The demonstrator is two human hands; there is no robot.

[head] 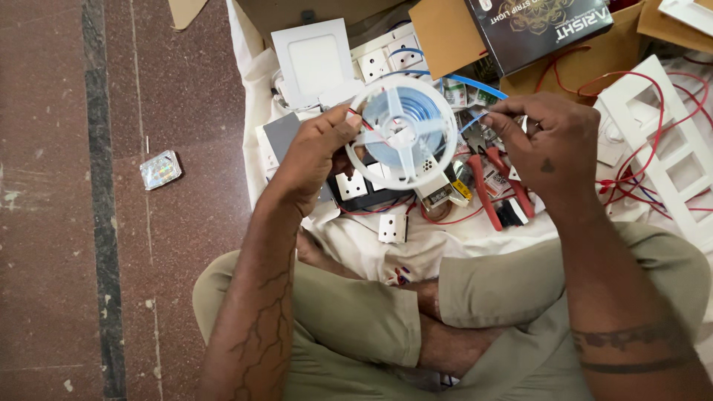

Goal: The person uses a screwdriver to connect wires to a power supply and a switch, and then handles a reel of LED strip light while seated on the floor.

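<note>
My left hand (pixel 316 152) grips the rim of a white plastic reel (pixel 405 130) wound with blue light strip, holding it up over the cloth. My right hand (pixel 546 145) pinches the loose end of the blue strip (pixel 475 84), which arcs from the reel's top to my fingers. Thin red wires run beside the reel near my left thumb. I sit cross-legged in olive trousers on a white cloth (pixel 256 78).
Red-handled pliers (pixel 483 189) lie under my right hand. White switch sockets (pixel 382 59), a square white panel light (pixel 312 63), a white switch frame (pixel 661 141) with red wires, a dark box (pixel 546 26) and cardboard crowd the cloth. A foil packet (pixel 160 169) lies on the stone floor, left.
</note>
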